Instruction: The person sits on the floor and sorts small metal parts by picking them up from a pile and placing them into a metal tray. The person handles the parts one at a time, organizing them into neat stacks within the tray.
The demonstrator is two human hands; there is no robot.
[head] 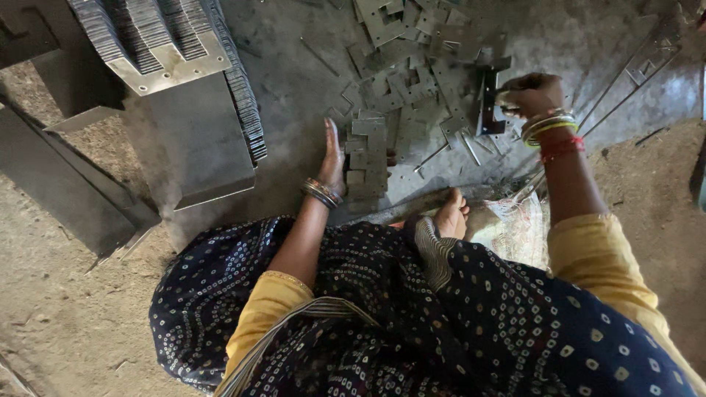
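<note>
— Hands? Left hand point(333, 158) flat, open on small stack of plates point(368, 158); right hand point(531, 94) gripping dark metal bracket point(487, 103).
— Progress? Seemingly early: short stack, many loose plates point(412, 70) scattered across floor point(294, 88).

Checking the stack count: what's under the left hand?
The left hand rests against a neat pile of flat grey metal plates on the grey floor. Its grip is flat, not closed. The palm hides the pile's near edge; plate count cannot be told.
</note>
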